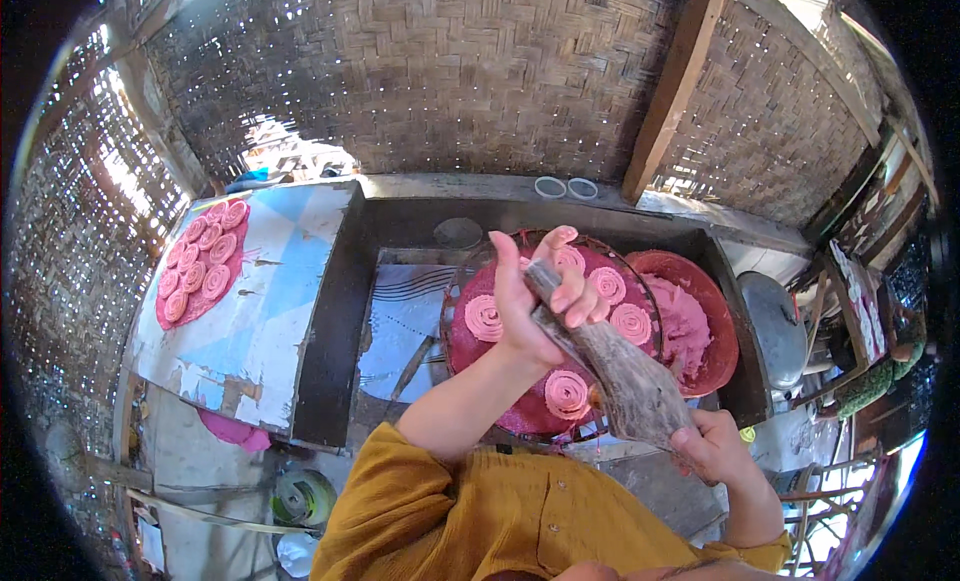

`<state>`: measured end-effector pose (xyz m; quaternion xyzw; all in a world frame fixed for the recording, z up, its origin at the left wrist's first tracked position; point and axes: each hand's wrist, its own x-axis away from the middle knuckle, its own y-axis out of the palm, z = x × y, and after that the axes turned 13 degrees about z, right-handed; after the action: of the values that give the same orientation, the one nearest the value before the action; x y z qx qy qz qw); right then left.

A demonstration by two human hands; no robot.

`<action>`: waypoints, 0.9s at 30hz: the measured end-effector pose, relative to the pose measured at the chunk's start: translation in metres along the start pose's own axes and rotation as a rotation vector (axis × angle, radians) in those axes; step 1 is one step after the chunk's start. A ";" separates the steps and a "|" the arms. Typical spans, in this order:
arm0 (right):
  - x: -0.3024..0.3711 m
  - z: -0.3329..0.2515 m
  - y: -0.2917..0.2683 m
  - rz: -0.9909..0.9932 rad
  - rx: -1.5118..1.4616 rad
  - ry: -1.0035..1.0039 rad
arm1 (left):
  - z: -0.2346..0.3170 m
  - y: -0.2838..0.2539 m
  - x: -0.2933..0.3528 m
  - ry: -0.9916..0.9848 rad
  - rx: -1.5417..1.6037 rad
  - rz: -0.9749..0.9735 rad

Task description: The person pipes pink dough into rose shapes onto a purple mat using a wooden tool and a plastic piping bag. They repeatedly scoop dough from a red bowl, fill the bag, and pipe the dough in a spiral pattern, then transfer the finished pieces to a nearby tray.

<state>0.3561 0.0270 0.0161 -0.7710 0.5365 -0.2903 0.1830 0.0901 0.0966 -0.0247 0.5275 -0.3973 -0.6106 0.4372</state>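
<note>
My left hand (540, 296) grips the narrow tip of a grey cloth piping bag (625, 376) over a round red tray (470, 346). My right hand (715, 446) squeezes the bag's wide end near my body. Several pink spiral pieces (484, 317) lie on the tray, one close to the bag's tip. A red bowl of pink paste (690, 326) stands just right of the tray.
A second round tray of pink spirals (200, 261) rests on a painted board (270, 321) at the left. A dark metal frame (330, 321) surrounds the work spot. Woven bamboo walls (430, 71) and a wooden post (675, 86) stand behind. A metal lid (775, 326) sits right.
</note>
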 end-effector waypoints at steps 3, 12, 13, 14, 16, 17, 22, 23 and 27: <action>-0.003 0.006 -0.002 0.083 0.101 -0.075 | -0.004 -0.004 -0.010 -0.029 0.015 0.007; -0.032 0.017 0.020 0.202 0.157 -0.245 | 0.018 -0.002 -0.030 -0.005 -0.045 -0.070; -0.035 0.015 0.022 0.180 0.174 -0.233 | 0.023 -0.003 -0.029 0.004 -0.057 -0.074; -0.037 0.008 0.025 0.157 0.157 -0.195 | 0.028 -0.003 -0.029 0.014 -0.069 -0.078; -0.038 -0.006 0.032 0.113 0.125 -0.119 | 0.036 -0.003 -0.028 0.021 -0.073 -0.119; -0.040 -0.008 0.034 0.111 0.119 -0.156 | 0.041 -0.001 -0.027 0.026 -0.087 -0.125; -0.053 -0.007 0.038 0.193 0.183 -0.382 | 0.059 0.018 -0.028 0.060 -0.154 -0.194; -0.054 -0.007 0.038 0.212 0.193 -0.409 | 0.061 0.022 -0.029 0.057 -0.162 -0.220; -0.055 -0.012 0.039 0.214 0.156 -0.414 | 0.063 0.026 -0.031 0.053 -0.162 -0.254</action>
<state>0.3062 0.0642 -0.0122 -0.7363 0.5420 -0.1456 0.3779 0.0321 0.1199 0.0169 0.5525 -0.2653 -0.6768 0.4077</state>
